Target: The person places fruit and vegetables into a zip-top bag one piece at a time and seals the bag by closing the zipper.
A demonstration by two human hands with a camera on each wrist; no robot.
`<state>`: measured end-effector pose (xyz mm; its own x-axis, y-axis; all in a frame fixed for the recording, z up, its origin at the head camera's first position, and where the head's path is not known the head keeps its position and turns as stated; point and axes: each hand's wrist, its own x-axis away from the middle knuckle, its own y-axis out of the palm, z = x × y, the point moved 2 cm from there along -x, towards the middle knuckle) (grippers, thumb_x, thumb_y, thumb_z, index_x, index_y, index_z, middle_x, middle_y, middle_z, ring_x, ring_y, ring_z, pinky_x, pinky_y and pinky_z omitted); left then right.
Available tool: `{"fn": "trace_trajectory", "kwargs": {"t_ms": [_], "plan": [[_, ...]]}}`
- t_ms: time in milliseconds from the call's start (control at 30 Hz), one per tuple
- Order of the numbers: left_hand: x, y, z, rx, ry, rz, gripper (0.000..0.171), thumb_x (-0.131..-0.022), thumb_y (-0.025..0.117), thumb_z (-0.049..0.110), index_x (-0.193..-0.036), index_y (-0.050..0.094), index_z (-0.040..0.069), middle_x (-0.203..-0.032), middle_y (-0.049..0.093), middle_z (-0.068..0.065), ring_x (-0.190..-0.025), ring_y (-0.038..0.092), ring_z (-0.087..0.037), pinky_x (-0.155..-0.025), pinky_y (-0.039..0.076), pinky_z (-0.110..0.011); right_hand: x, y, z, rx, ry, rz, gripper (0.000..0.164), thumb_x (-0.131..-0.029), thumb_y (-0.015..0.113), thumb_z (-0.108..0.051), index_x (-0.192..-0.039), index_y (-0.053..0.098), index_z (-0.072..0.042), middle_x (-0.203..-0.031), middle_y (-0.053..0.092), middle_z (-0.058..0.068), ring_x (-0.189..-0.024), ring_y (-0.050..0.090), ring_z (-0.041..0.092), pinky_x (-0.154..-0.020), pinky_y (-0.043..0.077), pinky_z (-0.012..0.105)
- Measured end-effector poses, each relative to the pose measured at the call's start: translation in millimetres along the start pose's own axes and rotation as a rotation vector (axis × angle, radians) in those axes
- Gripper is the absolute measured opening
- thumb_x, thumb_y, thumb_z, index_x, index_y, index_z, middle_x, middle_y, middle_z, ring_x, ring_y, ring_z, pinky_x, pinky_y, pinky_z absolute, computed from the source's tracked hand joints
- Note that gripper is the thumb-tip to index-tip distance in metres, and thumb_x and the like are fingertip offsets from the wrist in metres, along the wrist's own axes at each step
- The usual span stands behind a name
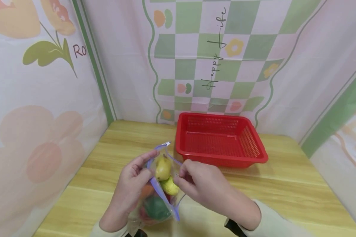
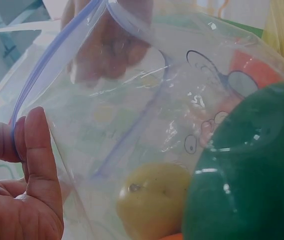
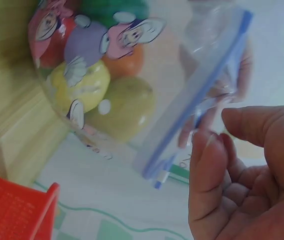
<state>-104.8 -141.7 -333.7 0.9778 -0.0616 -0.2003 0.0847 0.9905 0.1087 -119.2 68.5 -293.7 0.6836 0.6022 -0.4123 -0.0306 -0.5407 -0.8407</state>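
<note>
A clear zip bag (image 1: 155, 189) with a purple-blue zip strip stands with its mouth parted. Inside it are a yellow pear-like fruit (image 1: 163, 168), a knobbly yellow-green fruit (image 1: 169, 186), a large dark green item (image 2: 251, 170), and orange, purple and red ones. My left hand (image 1: 130, 184) pinches the left zip edge between thumb and fingers. My right hand (image 1: 204, 184) is at the bag's mouth, its fingertips over the opening. In the right wrist view its thumb and forefinger stand apart with nothing visible between them; its other fingers are loosely curled.
Beyond the bag, a red plastic basket (image 1: 221, 158) with slotted sides stands at the back of the wood-patterned table (image 1: 130, 135). Printed cloth (image 1: 130, 65) hangs behind the table and along both sides.
</note>
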Motion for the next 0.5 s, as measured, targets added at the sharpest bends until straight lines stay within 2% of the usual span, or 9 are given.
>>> {"fn": "trace_trajectory", "kwargs": {"t_ms": [167, 367, 500], "plan": [[0.1, 0.6, 0.4, -0.006, 0.001, -0.007, 0.052, -0.088, 0.048, -0.006, -0.138, 0.050, 0.007, -0.141, 0.049, -0.005, -0.055, 0.041, -0.004, -0.067, 0.054, -0.022, 22, -2, -12, -0.009, -0.037, -0.036, 0.031, -0.089, 0.063, -0.047, -0.063, 0.051, -0.035, -0.052, 0.036, -0.027, -0.046, 0.029, -0.011, -0.039, 0.026, 0.010], [-0.3, 1.1, 0.7, -0.021, 0.010, -0.007, 0.052, -0.088, 0.048, -0.005, -0.138, 0.050, 0.007, -0.142, 0.049, -0.006, -0.054, 0.042, -0.005, -0.066, 0.055, -0.024, 40, 10, -23, 0.118, -0.148, -0.026, 0.040, -0.086, 0.061, -0.058, -0.056, 0.050, -0.034, -0.050, 0.030, -0.027, -0.044, 0.021, -0.013, -0.039, 0.016, 0.009], [-1.0, 2.2, 0.3, -0.021, 0.009, 0.003, 0.052, -0.087, 0.049, -0.006, -0.138, 0.051, 0.006, -0.141, 0.050, -0.005, -0.062, 0.049, -0.008, -0.065, 0.055, -0.024, 45, 18, -24, 0.151, -0.133, -0.058, 0.043, -0.087, 0.058, -0.058, -0.056, 0.043, -0.033, -0.049, 0.022, -0.025, -0.043, 0.017, -0.012, -0.038, 0.013, 0.012]]}}
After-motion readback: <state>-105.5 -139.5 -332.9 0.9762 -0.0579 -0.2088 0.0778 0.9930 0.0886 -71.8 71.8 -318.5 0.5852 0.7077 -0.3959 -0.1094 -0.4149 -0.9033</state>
